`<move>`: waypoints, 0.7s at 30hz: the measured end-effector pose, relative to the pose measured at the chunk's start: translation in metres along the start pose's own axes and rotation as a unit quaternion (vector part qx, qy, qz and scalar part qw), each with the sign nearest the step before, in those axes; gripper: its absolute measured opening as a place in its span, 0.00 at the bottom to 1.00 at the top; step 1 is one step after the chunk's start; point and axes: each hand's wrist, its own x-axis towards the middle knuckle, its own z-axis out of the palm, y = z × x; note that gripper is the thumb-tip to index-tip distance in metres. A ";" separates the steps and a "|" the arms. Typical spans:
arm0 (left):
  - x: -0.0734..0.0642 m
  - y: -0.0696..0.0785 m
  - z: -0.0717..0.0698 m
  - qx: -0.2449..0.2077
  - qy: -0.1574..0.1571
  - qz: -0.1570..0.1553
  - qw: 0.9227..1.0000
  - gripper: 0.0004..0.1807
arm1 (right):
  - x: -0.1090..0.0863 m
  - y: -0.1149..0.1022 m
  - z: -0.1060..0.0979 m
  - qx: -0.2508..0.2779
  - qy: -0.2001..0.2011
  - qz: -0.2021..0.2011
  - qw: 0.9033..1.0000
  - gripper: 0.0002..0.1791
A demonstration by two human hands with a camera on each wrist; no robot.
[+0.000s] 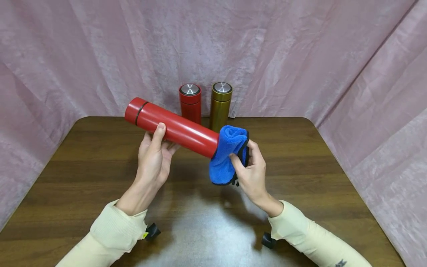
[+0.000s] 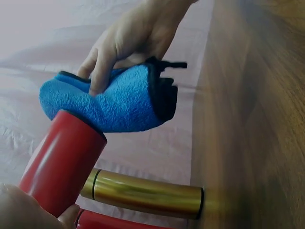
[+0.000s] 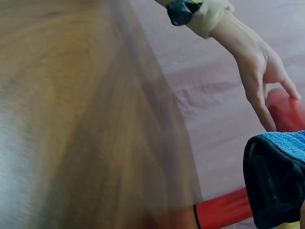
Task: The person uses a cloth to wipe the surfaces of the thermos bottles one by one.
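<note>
A red thermos flask (image 1: 180,129) is held aloft, tilted, its cap end up to the left. My left hand (image 1: 153,159) grips its body, thumb on the near side and fingers beneath. In my right hand (image 1: 251,172) a folded blue cloth (image 1: 224,167) with black edging is pinched between thumb and fingers. The cloth lies against the flask's lower right end and covers it. The left wrist view shows the blue cloth (image 2: 124,100) touching the end of the red flask (image 2: 64,162). In the right wrist view the cloth's dark underside (image 3: 271,186) faces the camera.
Behind the held flask, a second red flask (image 1: 191,105) and a gold flask (image 1: 220,107) stand upright near the back edge of the wooden table (image 1: 293,178). Pink curtains (image 1: 140,48) hang behind and on the sides.
</note>
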 end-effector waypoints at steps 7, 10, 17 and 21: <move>-0.003 0.001 0.001 -0.011 -0.009 0.001 1.000 0.19 | 0.010 0.003 0.000 -0.001 0.010 0.037 0.999 0.21; -0.003 0.001 0.001 -0.023 -0.010 0.003 1.000 0.19 | 0.009 0.005 0.000 0.001 0.001 0.064 0.998 0.22; -0.002 -0.001 0.002 -0.043 -0.007 0.004 0.999 0.19 | -0.001 0.007 -0.001 0.016 -0.051 0.118 0.992 0.24; -0.001 -0.001 0.002 -0.058 -0.001 0.006 0.998 0.19 | -0.008 0.004 -0.002 0.020 -0.083 0.139 0.987 0.25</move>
